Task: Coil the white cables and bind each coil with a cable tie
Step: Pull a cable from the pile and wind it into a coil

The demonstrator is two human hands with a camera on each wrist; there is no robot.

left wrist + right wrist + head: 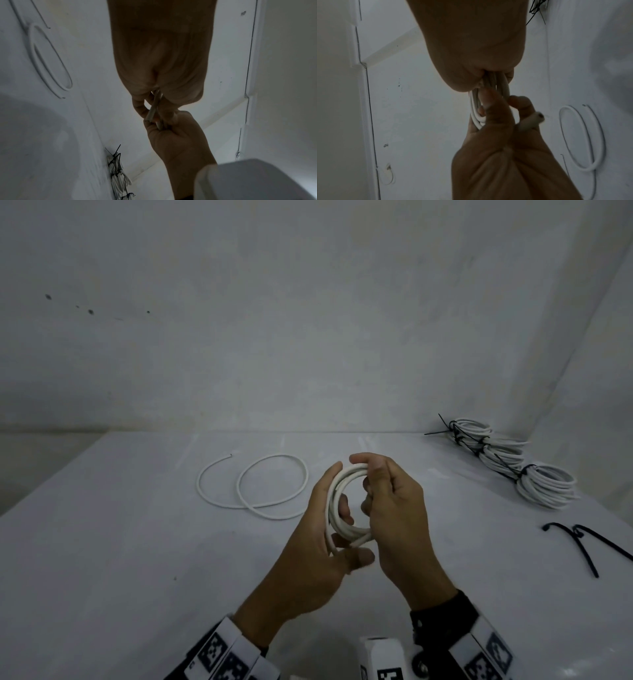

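A small coil of white cable point(337, 491) stands upright above the table, held between both hands. My left hand point(318, 529) grips its left and lower side, thumb underneath. My right hand point(394, 508) curls over its top and right side. In the right wrist view the coil's strands point(475, 111) run between both hands, and a cut cable end point(536, 119) sticks out by the left thumb. Loose white cable point(253, 487) lies in two wide loops on the table to the left. It runs behind my left hand, so whether it joins the coil is hidden.
Three bound white coils point(544, 486) with black ties lie in a row at the back right near the wall. Loose black cable ties point(582, 546) lie at the right edge. The white table point(137, 542) meets a plain wall behind.
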